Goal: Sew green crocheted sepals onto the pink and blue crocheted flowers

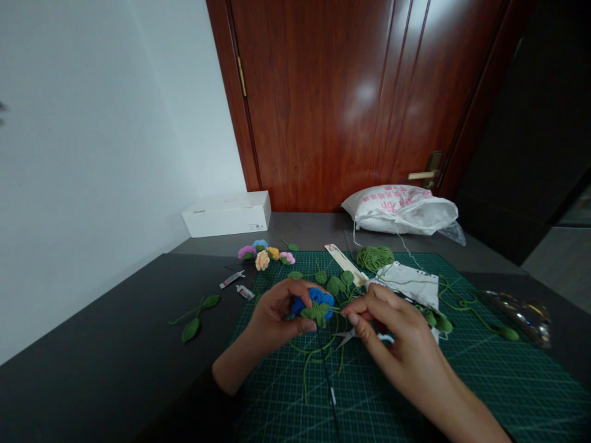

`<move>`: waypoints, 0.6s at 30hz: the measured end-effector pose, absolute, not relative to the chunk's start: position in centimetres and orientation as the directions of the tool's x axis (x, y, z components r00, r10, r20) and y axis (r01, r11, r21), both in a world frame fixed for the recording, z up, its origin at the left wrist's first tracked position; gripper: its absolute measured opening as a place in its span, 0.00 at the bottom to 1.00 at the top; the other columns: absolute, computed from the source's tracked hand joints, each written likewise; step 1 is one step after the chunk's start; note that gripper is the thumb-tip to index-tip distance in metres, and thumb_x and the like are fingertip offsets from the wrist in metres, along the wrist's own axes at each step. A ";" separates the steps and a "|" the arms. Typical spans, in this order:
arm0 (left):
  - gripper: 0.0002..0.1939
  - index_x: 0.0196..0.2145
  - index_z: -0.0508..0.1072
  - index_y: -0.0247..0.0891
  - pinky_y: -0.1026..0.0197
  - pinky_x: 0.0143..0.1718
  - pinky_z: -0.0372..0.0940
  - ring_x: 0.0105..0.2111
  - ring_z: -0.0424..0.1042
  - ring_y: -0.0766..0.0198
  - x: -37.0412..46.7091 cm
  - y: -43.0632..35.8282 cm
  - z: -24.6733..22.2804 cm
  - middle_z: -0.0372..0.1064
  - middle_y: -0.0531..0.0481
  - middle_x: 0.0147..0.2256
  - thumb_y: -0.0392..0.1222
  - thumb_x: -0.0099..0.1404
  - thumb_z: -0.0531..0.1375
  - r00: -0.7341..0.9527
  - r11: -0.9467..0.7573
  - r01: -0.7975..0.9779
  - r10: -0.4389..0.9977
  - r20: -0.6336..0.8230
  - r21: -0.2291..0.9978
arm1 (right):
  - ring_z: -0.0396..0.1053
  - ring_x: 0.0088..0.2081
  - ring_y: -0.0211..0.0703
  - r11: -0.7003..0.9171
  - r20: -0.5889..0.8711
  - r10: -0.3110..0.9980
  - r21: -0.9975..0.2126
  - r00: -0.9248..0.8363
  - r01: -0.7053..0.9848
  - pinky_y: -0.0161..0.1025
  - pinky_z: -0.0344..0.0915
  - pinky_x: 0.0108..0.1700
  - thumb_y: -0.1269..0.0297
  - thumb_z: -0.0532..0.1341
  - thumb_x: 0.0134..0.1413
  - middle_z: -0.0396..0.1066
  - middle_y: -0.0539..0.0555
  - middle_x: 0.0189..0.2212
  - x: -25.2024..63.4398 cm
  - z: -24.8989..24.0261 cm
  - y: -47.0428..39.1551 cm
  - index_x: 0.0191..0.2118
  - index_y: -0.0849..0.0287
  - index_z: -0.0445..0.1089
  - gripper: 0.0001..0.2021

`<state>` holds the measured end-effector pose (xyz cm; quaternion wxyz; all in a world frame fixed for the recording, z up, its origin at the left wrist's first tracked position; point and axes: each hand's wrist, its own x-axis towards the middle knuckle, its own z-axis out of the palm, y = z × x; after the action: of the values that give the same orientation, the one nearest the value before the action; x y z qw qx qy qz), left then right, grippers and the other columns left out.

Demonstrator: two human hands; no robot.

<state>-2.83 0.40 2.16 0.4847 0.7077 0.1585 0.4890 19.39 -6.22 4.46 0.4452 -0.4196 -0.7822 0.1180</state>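
Note:
A blue crocheted flower [325, 298] with a green star-shaped base [316, 312] is pinched in my left hand [278, 311], thumb and fingers at its left side. A dark thin stem [327, 363] runs down from the base. My right hand [392, 326] is closed on a thin metal tool [333, 309], whose far end meets the green base. Green yarn tails [305, 375] hang beneath the flower. Behind the right fingers lie scissors [345, 336], partly hidden, with their blades pointing left.
Small crocheted flowers [262, 260], two tubes [231, 279] and a leaf sprig [191, 330] lie left. Beyond the green cutting mat [508, 381] stand a white box [226, 214] and a white bag [397, 209]. A yarn bundle [375, 258] and white paper [410, 280] lie behind my right hand.

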 end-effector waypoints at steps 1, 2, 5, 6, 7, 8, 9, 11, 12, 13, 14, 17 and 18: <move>0.13 0.35 0.71 0.37 0.59 0.42 0.68 0.44 0.74 0.56 -2.9 0.4 2.1 0.74 0.43 0.45 0.38 0.57 0.71 0.468 -0.477 -0.247 0.703 0.535 0.844 | 0.67 0.33 0.43 0.622 0.598 0.760 -0.555 -0.254 0.552 0.41 0.63 0.35 0.72 0.54 0.65 0.65 0.51 0.32 19.4 4.5 -6.3 0.39 0.56 0.71 0.08; 0.13 0.35 0.71 0.37 0.59 0.41 0.68 0.44 0.74 0.57 -2.9 0.5 2.1 0.74 0.43 0.45 0.38 0.57 0.71 0.465 -0.474 -0.242 0.709 0.530 0.847 | 0.67 0.33 0.43 0.623 0.596 0.760 -0.552 -0.260 0.555 0.41 0.63 0.35 0.72 0.54 0.65 0.65 0.51 0.32 19.5 4.6 -6.3 0.39 0.56 0.70 0.08; 0.13 0.35 0.71 0.38 0.58 0.41 0.68 0.44 0.73 0.57 -3.0 0.6 1.9 0.74 0.44 0.44 0.39 0.56 0.72 0.455 -0.476 -0.224 0.721 0.523 0.851 | 0.67 0.34 0.44 0.621 0.588 0.761 -0.533 -0.276 0.575 0.42 0.63 0.36 0.72 0.54 0.65 0.65 0.51 0.32 19.5 4.7 -6.5 0.39 0.56 0.70 0.09; 0.13 0.35 0.71 0.38 0.58 0.42 0.68 0.44 0.73 0.57 -3.1 0.7 1.9 0.74 0.44 0.44 0.40 0.56 0.72 0.454 -0.478 -0.218 0.722 0.522 0.851 | 0.68 0.34 0.44 0.620 0.590 0.759 -0.526 -0.276 0.582 0.43 0.63 0.36 0.73 0.54 0.65 0.66 0.52 0.32 19.4 4.7 -6.5 0.39 0.56 0.70 0.09; 0.13 0.35 0.71 0.38 0.58 0.42 0.68 0.44 0.73 0.57 -3.1 0.7 1.8 0.74 0.44 0.44 0.40 0.56 0.72 0.453 -0.481 -0.214 0.722 0.523 0.850 | 0.68 0.34 0.44 0.620 0.594 0.757 -0.520 -0.274 0.587 0.43 0.63 0.37 0.73 0.53 0.65 0.66 0.52 0.33 19.4 4.7 -6.6 0.39 0.56 0.69 0.09; 0.13 0.35 0.71 0.38 0.58 0.42 0.68 0.44 0.73 0.57 -3.1 0.7 1.8 0.74 0.44 0.44 0.40 0.56 0.72 0.453 -0.484 -0.211 0.721 0.524 0.849 | 0.68 0.34 0.45 0.622 0.600 0.753 -0.514 -0.270 0.591 0.43 0.62 0.37 0.73 0.53 0.65 0.66 0.52 0.33 19.4 4.7 -6.6 0.39 0.56 0.69 0.09; 0.13 0.35 0.71 0.37 0.58 0.41 0.68 0.44 0.73 0.57 -3.1 0.7 1.8 0.74 0.43 0.44 0.40 0.56 0.72 0.453 -0.486 -0.209 0.721 0.524 0.849 | 0.68 0.34 0.45 0.621 0.606 0.750 -0.510 -0.264 0.595 0.43 0.62 0.37 0.73 0.53 0.65 0.66 0.52 0.33 19.3 4.8 -6.6 0.39 0.56 0.69 0.08; 0.13 0.34 0.72 0.37 0.58 0.42 0.68 0.44 0.73 0.56 -3.1 0.7 1.8 0.74 0.43 0.44 0.39 0.56 0.72 0.453 -0.484 -0.207 0.723 0.522 0.850 | 0.67 0.34 0.45 0.620 0.611 0.748 -0.504 -0.259 0.601 0.43 0.62 0.36 0.73 0.53 0.65 0.66 0.52 0.32 19.3 4.8 -6.6 0.39 0.57 0.69 0.08; 0.13 0.34 0.72 0.37 0.58 0.42 0.68 0.44 0.73 0.56 -3.0 0.7 1.9 0.74 0.43 0.44 0.39 0.56 0.72 0.454 -0.480 -0.208 0.724 0.519 0.852 | 0.67 0.34 0.45 0.620 0.612 0.747 -0.501 -0.259 0.604 0.43 0.62 0.36 0.73 0.53 0.65 0.66 0.52 0.32 19.4 4.8 -6.6 0.39 0.57 0.69 0.08; 0.13 0.34 0.72 0.38 0.58 0.42 0.68 0.44 0.73 0.56 -3.0 0.7 1.9 0.74 0.44 0.44 0.39 0.56 0.72 0.456 -0.475 -0.210 0.725 0.516 0.854 | 0.67 0.34 0.45 0.621 0.615 0.745 -0.495 -0.260 0.607 0.43 0.62 0.36 0.73 0.54 0.65 0.66 0.53 0.32 19.4 4.8 -6.6 0.39 0.57 0.69 0.08; 0.13 0.34 0.72 0.38 0.58 0.42 0.69 0.44 0.73 0.57 -3.0 0.7 1.9 0.74 0.44 0.44 0.39 0.56 0.72 0.457 -0.470 -0.214 0.727 0.513 0.857 | 0.68 0.34 0.45 0.623 0.617 0.741 -0.488 -0.264 0.611 0.43 0.62 0.36 0.73 0.54 0.65 0.66 0.53 0.32 19.4 4.8 -6.6 0.39 0.57 0.69 0.08; 0.13 0.35 0.72 0.38 0.61 0.39 0.69 0.40 0.74 0.61 -3.0 0.6 1.9 0.74 0.45 0.44 0.39 0.56 0.72 0.449 -0.452 -0.229 0.736 0.506 0.862 | 0.68 0.34 0.45 0.632 0.627 0.729 -0.461 -0.276 0.623 0.42 0.62 0.36 0.74 0.54 0.64 0.66 0.52 0.33 19.6 4.8 -6.5 0.40 0.57 0.69 0.08; 0.13 0.35 0.72 0.38 0.62 0.39 0.69 0.39 0.74 0.61 -3.0 0.6 1.9 0.74 0.45 0.44 0.39 0.56 0.72 0.448 -0.447 -0.233 0.739 0.503 0.864 | 0.68 0.34 0.44 0.633 0.627 0.727 -0.455 -0.280 0.626 0.42 0.62 0.36 0.74 0.54 0.64 0.66 0.52 0.33 19.6 4.8 -6.5 0.40 0.57 0.70 0.09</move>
<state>-2.95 0.56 1.89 0.4929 0.6934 0.1826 0.4928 19.61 -6.49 4.80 0.4246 -0.4240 -0.7978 0.0592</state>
